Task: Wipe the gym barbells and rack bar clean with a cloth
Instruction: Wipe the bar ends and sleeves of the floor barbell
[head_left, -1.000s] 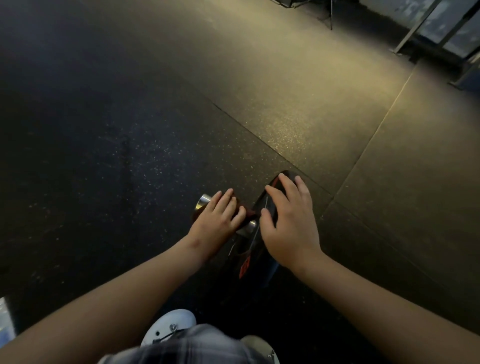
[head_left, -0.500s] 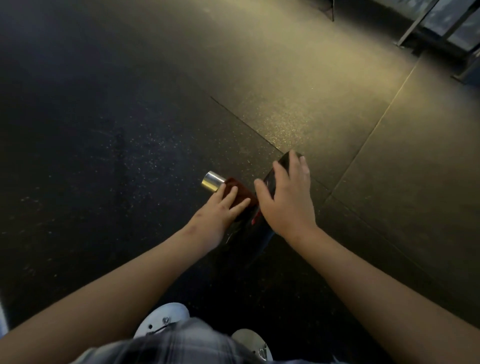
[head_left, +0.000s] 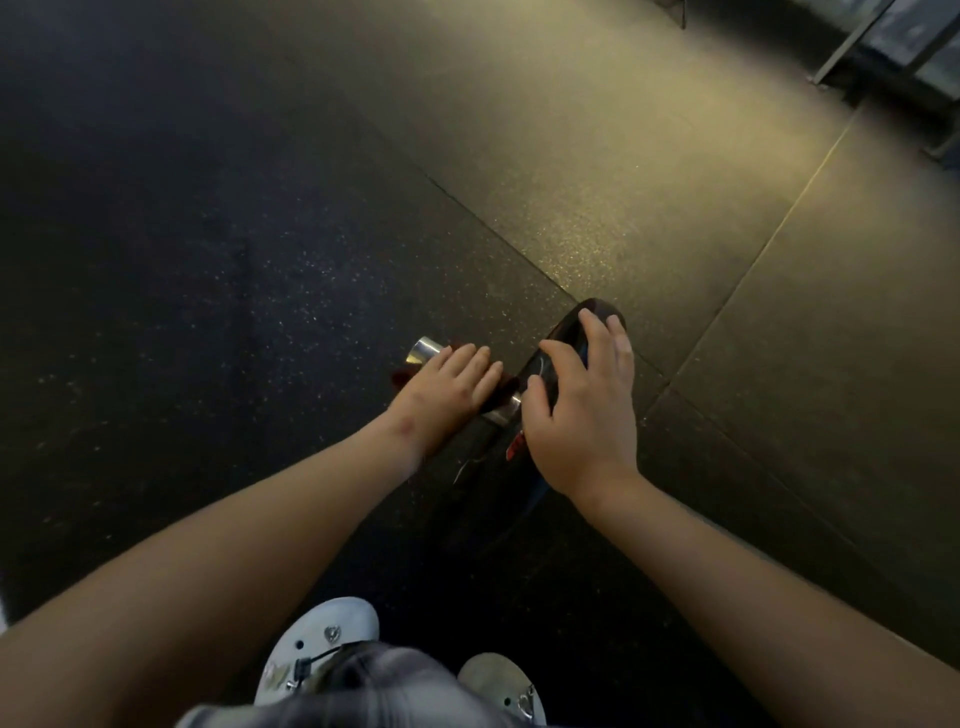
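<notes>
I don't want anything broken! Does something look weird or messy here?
Nothing looks broken or spilled. The left hand presses a dark red cloth onto the barbell's shiny end; the right hand holds the black weight plate. Pale floor specks look like mat pattern.

Dim overall. Warm light from upper R washes the rubber floor (head_left: 597, 156); L side drops to near-black. Soft focus, wide-angle bend at edges. Small glare on barbell sleeve end (head_left: 423, 351).
</notes>
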